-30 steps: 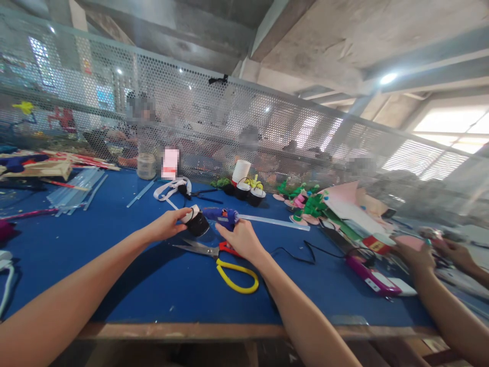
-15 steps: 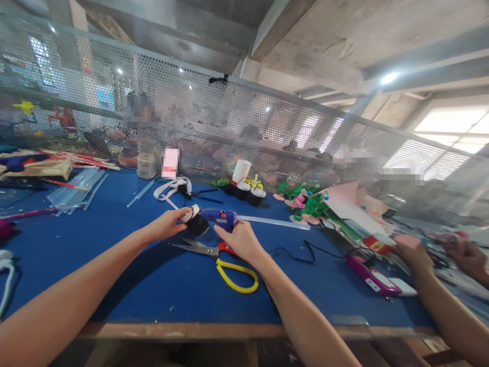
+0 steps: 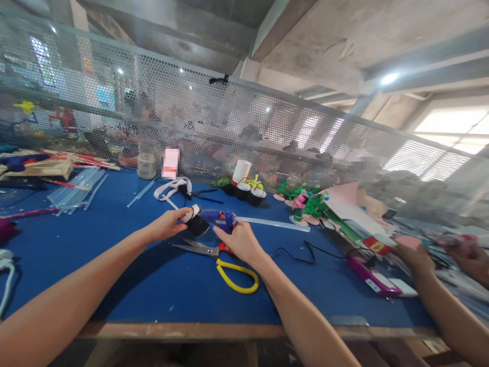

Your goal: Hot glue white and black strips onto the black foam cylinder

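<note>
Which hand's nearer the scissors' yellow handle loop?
Right. The right hand, around the blue glue gun, is just beyond the yellow handle loop. The left hand, holding the black-and-white bucket, is farther off, to the left, near the blade tips.

Blue glue gun (image 3: 214, 218) (clear stick (image 3: 275, 223) protruding) points at tilted black-and-white pot (image 3: 197, 225).

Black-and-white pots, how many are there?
3: one pot in the left hand, a second pot and third pot side by side near the white cylinder. More may be hidden.
</note>
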{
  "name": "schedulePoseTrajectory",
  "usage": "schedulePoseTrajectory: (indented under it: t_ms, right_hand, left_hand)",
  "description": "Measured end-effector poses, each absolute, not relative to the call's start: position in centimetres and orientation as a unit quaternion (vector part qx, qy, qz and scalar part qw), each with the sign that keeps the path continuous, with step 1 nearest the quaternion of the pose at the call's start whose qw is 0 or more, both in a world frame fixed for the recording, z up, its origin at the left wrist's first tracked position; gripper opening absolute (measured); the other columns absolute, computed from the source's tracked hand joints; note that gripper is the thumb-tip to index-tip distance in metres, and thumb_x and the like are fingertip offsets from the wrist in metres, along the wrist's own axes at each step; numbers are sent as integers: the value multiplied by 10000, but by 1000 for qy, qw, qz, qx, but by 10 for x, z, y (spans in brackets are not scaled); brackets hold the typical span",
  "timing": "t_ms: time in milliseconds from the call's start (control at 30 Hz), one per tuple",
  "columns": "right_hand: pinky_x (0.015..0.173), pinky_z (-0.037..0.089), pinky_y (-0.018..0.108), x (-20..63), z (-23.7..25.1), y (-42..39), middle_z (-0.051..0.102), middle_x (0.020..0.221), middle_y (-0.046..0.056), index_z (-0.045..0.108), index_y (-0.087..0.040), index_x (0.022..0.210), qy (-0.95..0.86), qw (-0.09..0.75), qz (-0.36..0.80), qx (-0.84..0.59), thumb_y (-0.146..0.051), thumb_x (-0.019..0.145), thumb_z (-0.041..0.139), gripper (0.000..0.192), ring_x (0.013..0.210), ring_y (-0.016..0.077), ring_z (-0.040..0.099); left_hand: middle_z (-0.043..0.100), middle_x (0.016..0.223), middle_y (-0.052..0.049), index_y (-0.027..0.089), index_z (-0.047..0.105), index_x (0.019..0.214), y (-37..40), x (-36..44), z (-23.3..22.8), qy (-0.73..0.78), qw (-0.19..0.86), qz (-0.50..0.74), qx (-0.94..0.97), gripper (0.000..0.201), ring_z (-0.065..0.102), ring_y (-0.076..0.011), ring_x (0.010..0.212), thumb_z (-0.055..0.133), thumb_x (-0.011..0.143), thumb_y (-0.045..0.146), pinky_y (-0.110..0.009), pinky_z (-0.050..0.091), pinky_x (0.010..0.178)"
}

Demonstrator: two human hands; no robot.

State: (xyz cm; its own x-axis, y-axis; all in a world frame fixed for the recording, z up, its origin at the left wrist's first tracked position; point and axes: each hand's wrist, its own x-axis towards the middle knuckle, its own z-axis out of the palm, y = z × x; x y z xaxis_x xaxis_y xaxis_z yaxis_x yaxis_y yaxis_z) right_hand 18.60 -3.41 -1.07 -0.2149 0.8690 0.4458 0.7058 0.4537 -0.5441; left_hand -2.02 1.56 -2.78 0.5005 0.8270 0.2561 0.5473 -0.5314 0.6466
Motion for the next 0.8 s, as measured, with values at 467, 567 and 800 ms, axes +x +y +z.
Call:
schedulePoseTrajectory:
  t_ms: [467,567,800]
  right_hand:
    - [470,388,224,177,-13,-40,491,398,-14,576,-163,617,-783,314,124,-522,-274,735,488,184,449,143,520]
    - [470,390,224,177,-14,-40,492,397,-14,576,-163,616,-786,315,126,-517,-273,735,489,183,451,143,523]
    - [459,405,221,181,-11,-39,494,377,-25,567,-171,589,-769,341,155,-518,-270,716,497,176,414,138,525]
  left_hand:
    - [636,973,-60,134,509,1052,18,-20,-31,416,241,293,827,418,562,-205,903,463,637,162,-290,399,816]
    - [622,1022,-83,116,497,1076,18,-20,-31,417,241,299,824,446,552,-215,942,472,634,169,-302,382,849]
    - [609,1061,-88,108,459,1140,19,-21,-33,406,269,292,823,491,551,-212,967,464,656,188,-309,379,867]
